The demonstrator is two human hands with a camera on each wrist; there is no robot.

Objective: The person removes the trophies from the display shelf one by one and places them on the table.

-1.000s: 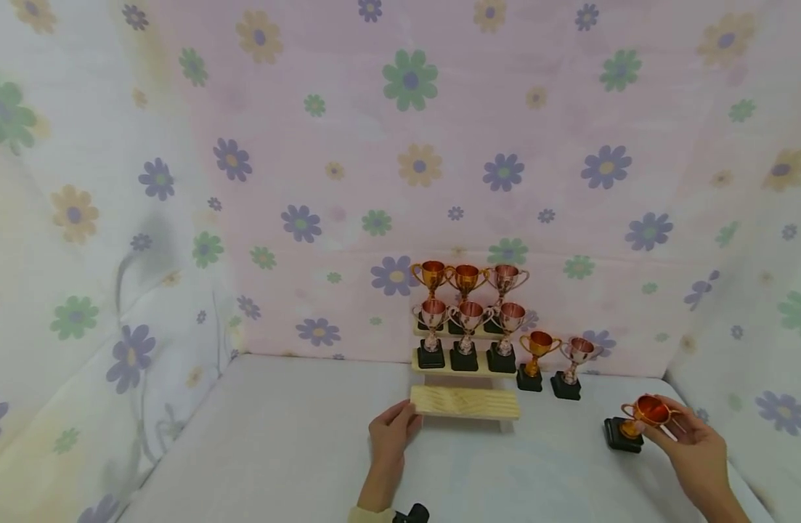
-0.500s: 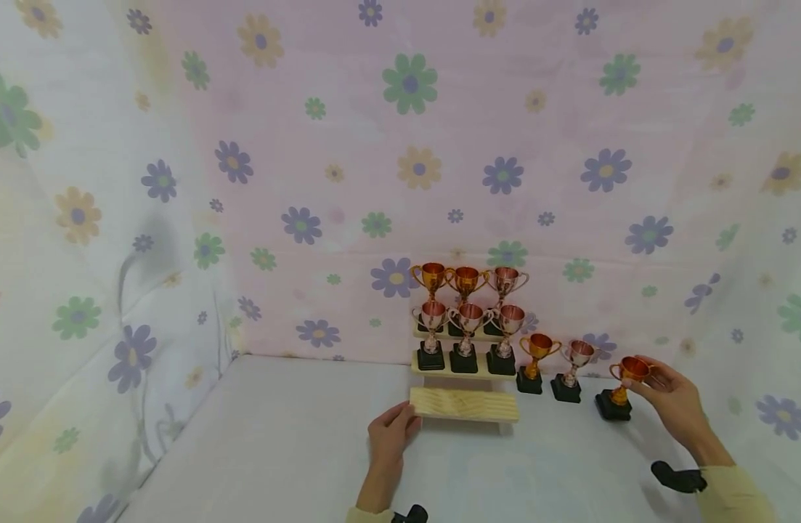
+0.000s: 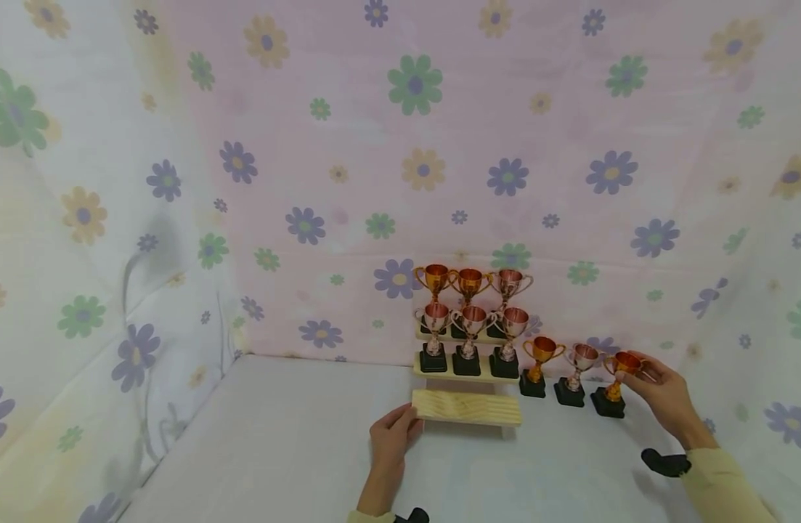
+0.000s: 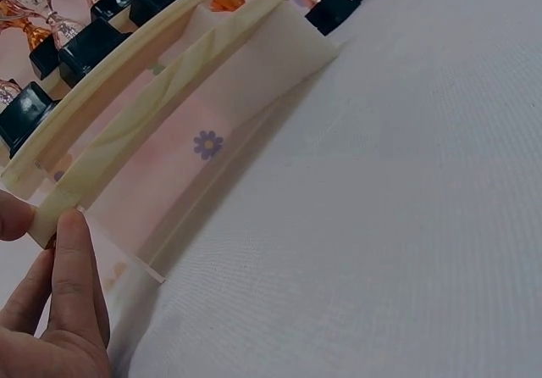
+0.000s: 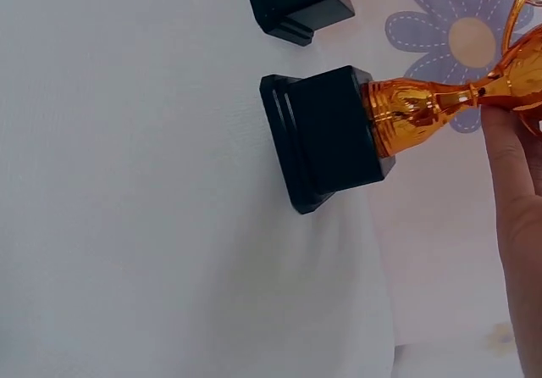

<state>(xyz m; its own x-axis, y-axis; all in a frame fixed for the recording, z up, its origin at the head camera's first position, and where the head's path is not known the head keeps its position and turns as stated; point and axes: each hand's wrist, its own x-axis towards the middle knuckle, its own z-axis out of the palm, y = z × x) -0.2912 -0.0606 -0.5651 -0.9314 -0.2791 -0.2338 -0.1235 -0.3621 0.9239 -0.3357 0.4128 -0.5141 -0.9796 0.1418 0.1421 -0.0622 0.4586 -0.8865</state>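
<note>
My right hand (image 3: 663,396) grips the cup of a gold trophy (image 3: 614,391) at the right end of a short row. The trophy stands upright on its black square base, close over the white table, as the right wrist view also shows. With my left hand (image 3: 391,436) I pinch the left end of the bottom step (image 3: 467,407) of a wooden tiered stand, thumb above and fingers below in the left wrist view. That step bears nothing. On the middle step (image 3: 453,375) are three rose-gold trophies (image 3: 468,338); two gold trophies (image 3: 434,280) and a rose-gold one occupy the top.
Beside the stand, a gold trophy (image 3: 539,363) and a rose-gold trophy (image 3: 576,373) stand on the white table (image 3: 295,436). A flowered cloth (image 3: 348,181) rises behind and at both sides of the table.
My right hand has carried the gold trophy left and back, to beside the rose-gold one, and it has gone from tilted to upright. The left hand has kept its place on the bottom step.
</note>
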